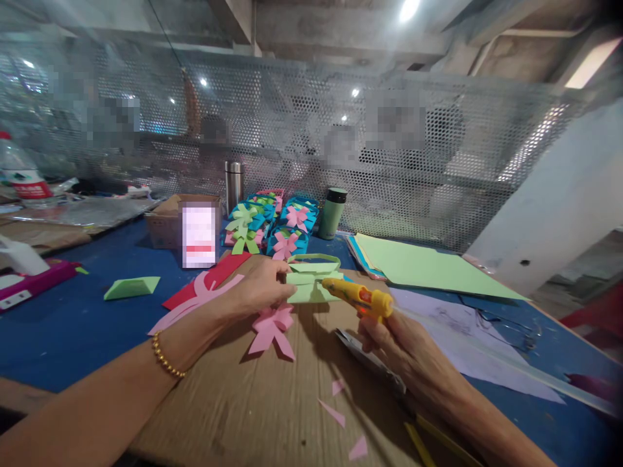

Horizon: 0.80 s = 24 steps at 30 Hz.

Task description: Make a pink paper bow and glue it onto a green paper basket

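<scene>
My left hand [267,283] pinches the left side of a light green paper basket [311,293] with a looped paper handle. In my right hand [389,337] is a yellow hot glue gun [357,295], its nozzle pointing left at the front of the basket. Whether the tip touches the paper I cannot tell. Just below my left hand lies a pink paper bow [273,332] on the brown cardboard [233,408]. Scissors [370,360] rest under my right hand, partly covered by it. Pink paper scraps [333,412] are scattered nearby.
Finished paper baskets with bows [287,227] stand at the back, between a steel flask [234,185] and a green tumbler [333,214]. Green paper sheets [438,266] lie right. A cardboard box [163,220], a lit screen [198,233] and a folded green piece [131,287] are left.
</scene>
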{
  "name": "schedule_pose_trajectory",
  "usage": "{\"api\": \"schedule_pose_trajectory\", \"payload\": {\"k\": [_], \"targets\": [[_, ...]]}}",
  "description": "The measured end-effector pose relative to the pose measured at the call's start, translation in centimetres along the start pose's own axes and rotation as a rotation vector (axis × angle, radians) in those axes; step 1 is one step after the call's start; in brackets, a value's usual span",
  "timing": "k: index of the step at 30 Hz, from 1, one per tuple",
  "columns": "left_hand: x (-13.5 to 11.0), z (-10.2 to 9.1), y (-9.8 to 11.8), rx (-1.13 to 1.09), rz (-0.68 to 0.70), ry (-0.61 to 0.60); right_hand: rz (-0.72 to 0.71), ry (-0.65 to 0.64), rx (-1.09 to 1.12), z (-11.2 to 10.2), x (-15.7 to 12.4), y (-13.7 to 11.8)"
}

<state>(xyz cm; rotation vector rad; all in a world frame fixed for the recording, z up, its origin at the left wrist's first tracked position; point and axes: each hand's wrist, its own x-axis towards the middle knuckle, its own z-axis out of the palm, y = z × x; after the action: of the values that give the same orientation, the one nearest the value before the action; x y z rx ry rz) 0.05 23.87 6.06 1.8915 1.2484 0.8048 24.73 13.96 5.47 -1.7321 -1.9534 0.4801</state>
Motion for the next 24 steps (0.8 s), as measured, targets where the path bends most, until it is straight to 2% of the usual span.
{"api": "schedule_pose_trajectory", "payload": {"k": [4,10,19,24], "targets": [[-0.03,0.04,0.09,0.011,0.010,-0.002,0.013,0.000,-0.034,0.10,0.01,0.09],[0.01,-0.02,0.12,-0.010,-0.003,-0.010,-0.053,0.050,-0.038,-0.20,0.15,0.03],[-0.05,-0.01,0.21,-0.008,-0.010,-0.012,-0.043,0.079,-0.017,-0.33,0.05,-0.41],[-0.05,-0.06,0.02,0.006,0.010,-0.010,-0.047,0.058,-0.068,-0.13,0.05,-0.39]]}}
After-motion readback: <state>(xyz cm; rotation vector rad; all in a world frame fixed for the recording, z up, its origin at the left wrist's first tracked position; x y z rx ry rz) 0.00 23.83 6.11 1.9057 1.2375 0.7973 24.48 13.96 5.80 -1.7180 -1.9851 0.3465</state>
